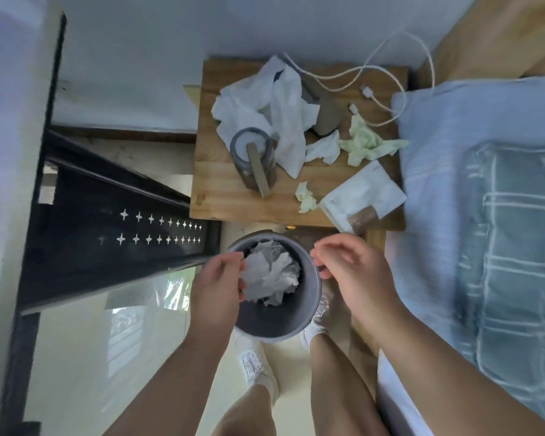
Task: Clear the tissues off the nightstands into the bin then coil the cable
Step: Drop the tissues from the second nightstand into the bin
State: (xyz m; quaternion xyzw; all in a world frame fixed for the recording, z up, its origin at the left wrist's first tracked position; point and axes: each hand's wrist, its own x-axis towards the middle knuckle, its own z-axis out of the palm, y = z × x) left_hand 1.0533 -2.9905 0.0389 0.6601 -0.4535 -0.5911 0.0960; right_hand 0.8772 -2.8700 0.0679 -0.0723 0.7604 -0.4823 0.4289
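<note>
Over the grey bin [266,320], the left hand [216,278] pinches a crumpled white tissue [271,273]; the right hand [350,265] hovers beside it, fingers loosely curled, empty.

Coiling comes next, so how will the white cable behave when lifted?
The cable lies in loose curves, so it is probably floppy and light. One loop runs past the nightstand toward the bed, so it may snag.

A grey round bin [316,291] stands on the floor just before the wooden table [221,196]. At its mouth is a crumpled white tissue [274,275], pinched by the left hand [217,281]. On the table lie a large white heap [265,102], a small white scrap [323,149] and two pale green wads [365,141] – beside them the white cable [375,70], uncoiled in loose loops.
</note>
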